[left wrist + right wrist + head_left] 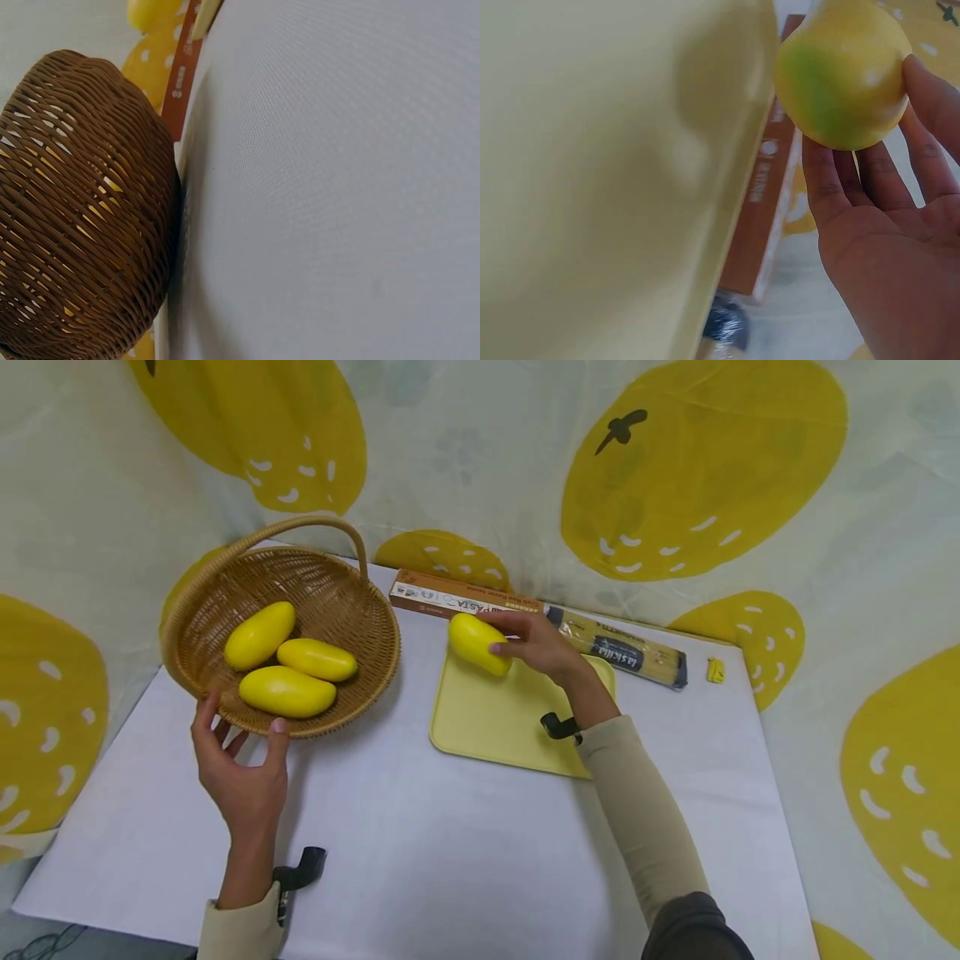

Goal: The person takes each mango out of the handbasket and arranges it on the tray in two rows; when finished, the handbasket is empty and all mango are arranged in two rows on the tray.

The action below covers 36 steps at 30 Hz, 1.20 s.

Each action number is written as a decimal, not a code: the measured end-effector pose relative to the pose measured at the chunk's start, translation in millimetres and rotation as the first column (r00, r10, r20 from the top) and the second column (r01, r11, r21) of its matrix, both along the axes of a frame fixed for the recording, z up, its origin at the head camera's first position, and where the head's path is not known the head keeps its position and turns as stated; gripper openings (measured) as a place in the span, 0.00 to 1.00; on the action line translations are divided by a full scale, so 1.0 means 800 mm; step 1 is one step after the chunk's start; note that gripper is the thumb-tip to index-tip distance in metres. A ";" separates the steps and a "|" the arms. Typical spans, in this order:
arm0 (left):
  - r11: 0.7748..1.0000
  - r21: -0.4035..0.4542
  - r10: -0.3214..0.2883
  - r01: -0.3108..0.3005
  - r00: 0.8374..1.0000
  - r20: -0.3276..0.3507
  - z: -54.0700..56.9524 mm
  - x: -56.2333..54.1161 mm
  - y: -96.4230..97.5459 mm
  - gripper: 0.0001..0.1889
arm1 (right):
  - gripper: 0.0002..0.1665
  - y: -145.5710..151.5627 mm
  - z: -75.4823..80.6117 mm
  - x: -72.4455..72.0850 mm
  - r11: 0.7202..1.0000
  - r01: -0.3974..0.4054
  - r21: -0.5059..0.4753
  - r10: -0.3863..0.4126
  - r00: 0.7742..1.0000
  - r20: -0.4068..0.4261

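Note:
A yellow mango (478, 644) is held in my right hand (543, 647), thumb and fingers around its near end, above the yellow tray (495, 727). In the right wrist view the mango (844, 75) shows a green patch, and the hand (889, 240) grips it from below. My left hand (243, 777) holds the near rim of a wicker basket (330, 585), thumb at the rim and fingers along its outer side. Inside the basket lie three more mangoes (288, 692). The left wrist view shows the basket's woven side (82, 210); the left hand is outside that view.
Behind the tray lie a brown pasta box (431, 597) and a spaghetti packet (626, 652). A small yellow item (716, 671) sits farther right. The white tabletop (420, 852) ends at a patterned cloth wall (480, 460) at the back.

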<state>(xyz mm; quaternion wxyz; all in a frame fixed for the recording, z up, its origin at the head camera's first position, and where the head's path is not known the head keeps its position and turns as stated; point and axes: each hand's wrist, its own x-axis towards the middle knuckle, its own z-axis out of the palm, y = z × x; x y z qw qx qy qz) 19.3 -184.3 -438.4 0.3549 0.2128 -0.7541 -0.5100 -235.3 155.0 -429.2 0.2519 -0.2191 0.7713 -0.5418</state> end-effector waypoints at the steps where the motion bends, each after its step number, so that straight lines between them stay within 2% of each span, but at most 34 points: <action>1: 1.000 0.001 0.000 0.000 1.000 -0.001 0.000 0.000 0.000 0.37 | 0.32 0.002 -0.006 -0.002 1.000 0.008 0.002 -0.008 1.000 0.006; 5: 1.000 0.008 -0.001 0.001 1.000 -0.006 0.001 -0.001 0.000 0.37 | 0.31 0.008 -0.022 -0.008 0.999 0.032 0.029 -0.032 0.999 0.013; 9: 1.000 0.009 0.000 0.000 1.000 -0.008 0.001 -0.001 0.000 0.37 | 0.31 0.009 -0.028 -0.012 0.997 0.038 0.069 -0.040 0.999 0.027; 16: 1.000 0.001 0.003 -0.003 1.000 -0.010 0.000 -0.001 0.000 0.37 | 0.30 0.005 -0.026 -0.017 0.993 0.028 0.119 -0.032 0.999 0.034; 22: 1.000 0.005 -0.001 0.001 1.000 -0.021 -0.002 -0.002 -0.001 0.37 | 0.28 -0.001 -0.023 -0.016 0.987 0.071 0.142 -0.077 0.997 0.032; 31: 1.000 -0.007 0.001 -0.001 1.000 -0.018 -0.003 -0.002 0.000 0.37 | 0.26 -0.007 -0.023 -0.013 0.986 0.145 0.086 -0.143 0.989 -0.034; 36: 1.000 -0.006 0.001 -0.001 1.000 -0.022 -0.001 -0.001 0.000 0.38 | 0.26 -0.018 -0.006 -0.002 0.979 0.202 -0.003 -0.201 0.975 -0.097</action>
